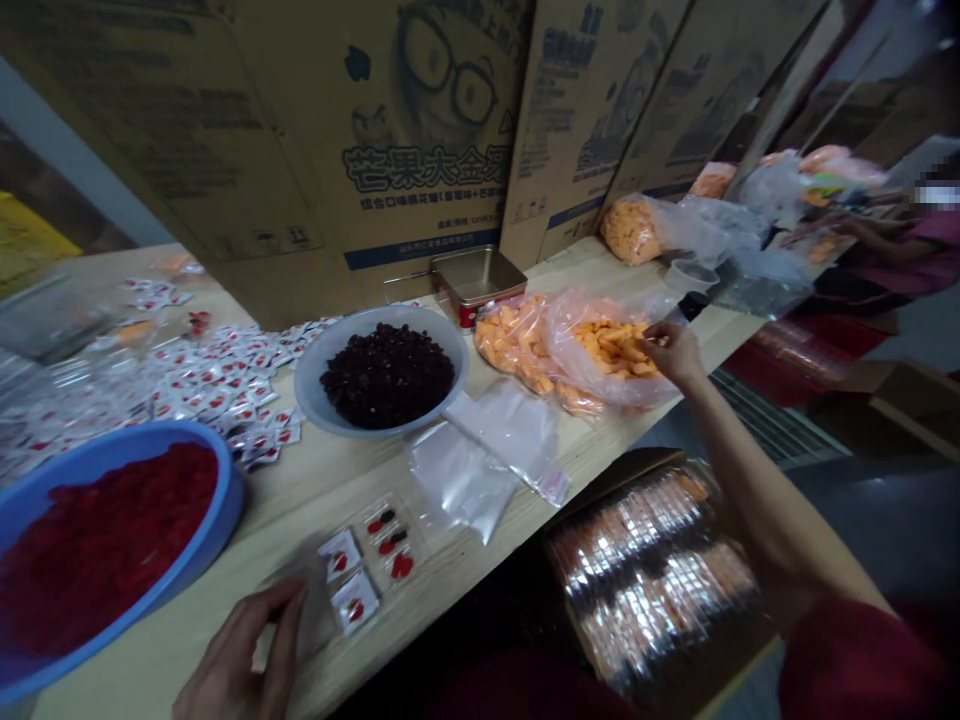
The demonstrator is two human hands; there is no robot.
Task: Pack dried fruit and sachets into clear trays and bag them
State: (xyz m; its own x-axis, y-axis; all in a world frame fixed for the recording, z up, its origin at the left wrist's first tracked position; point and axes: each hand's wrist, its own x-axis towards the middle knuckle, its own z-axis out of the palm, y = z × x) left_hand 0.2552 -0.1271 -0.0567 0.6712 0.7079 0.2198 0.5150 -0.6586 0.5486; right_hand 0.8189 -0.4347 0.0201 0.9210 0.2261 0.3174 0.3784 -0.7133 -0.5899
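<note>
My left hand (244,650) is at the near edge of the table, thumb and fingers pinched on the left end of a clear plastic tray (386,588). Red and black candies (391,545) and two white sachets with a red print (349,580) lie in the tray. Out to the right, my right hand (677,352) reaches over an open plastic bag (574,345) of orange pieces (611,345). Its fingers are closed together at the bag's mouth; what they hold is too small to tell.
A blue basin (225,480) holds red pieces; a pale bowl (307,385) holds dark ones. Many sachets (202,380) are scattered at left. Flat clear bags (480,460), a metal tin (480,280) and cartons (420,120) stand about. Below is a box of packed trays (645,560). A co-worker (900,240) sits right.
</note>
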